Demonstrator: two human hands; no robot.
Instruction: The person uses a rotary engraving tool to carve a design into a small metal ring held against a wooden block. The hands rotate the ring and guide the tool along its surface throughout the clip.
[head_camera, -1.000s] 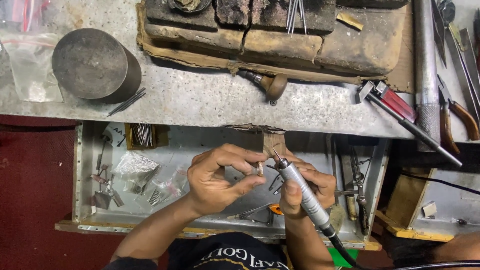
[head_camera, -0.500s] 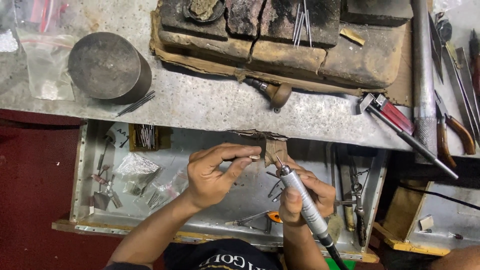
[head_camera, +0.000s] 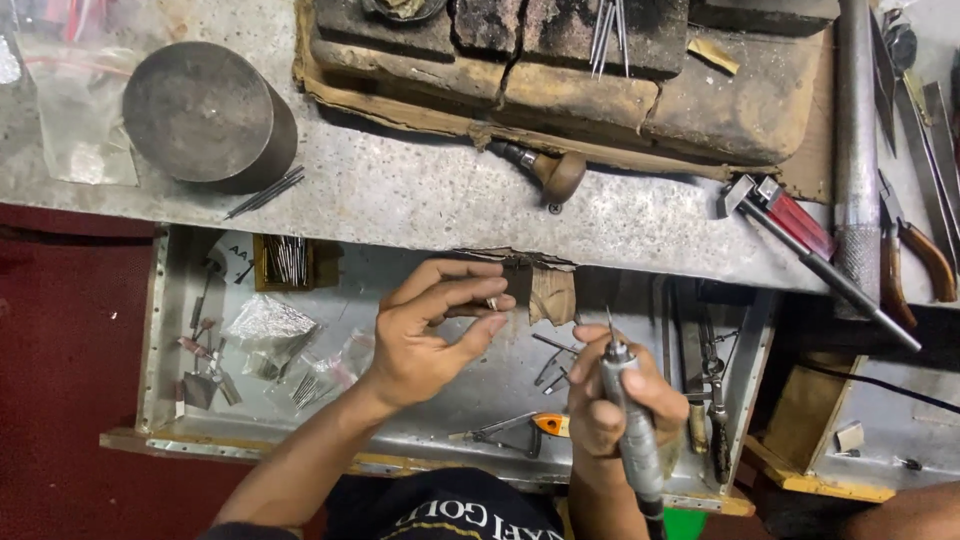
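Note:
My left hand (head_camera: 432, 330) pinches a small metal ring (head_camera: 492, 302) between thumb and fingertips, just left of the wooden bench pin (head_camera: 551, 293) under the bench edge. My right hand (head_camera: 622, 400) grips a grey rotary handpiece (head_camera: 632, 430) upright, its thin bit pointing up, a short way right of and below the ring. The bit does not touch the ring. Both hands hover over the open metal drawer (head_camera: 160, 330).
The drawer holds small burs, foil, plastic bags, a box of thin rods (head_camera: 286, 262) and orange-tipped tweezers (head_camera: 520, 428). On the bench (head_camera: 400, 195) sit a round steel block (head_camera: 205, 112), a charred soldering block (head_camera: 560, 70), a wooden-handled tool (head_camera: 548, 172), a red-handled tool (head_camera: 800, 225), a steel mandrel (head_camera: 858, 150) and pliers (head_camera: 915, 250).
My hands have parted: the handpiece drew back from the ring and now stands more upright. The left hand keeps the ring beside the bench pin.

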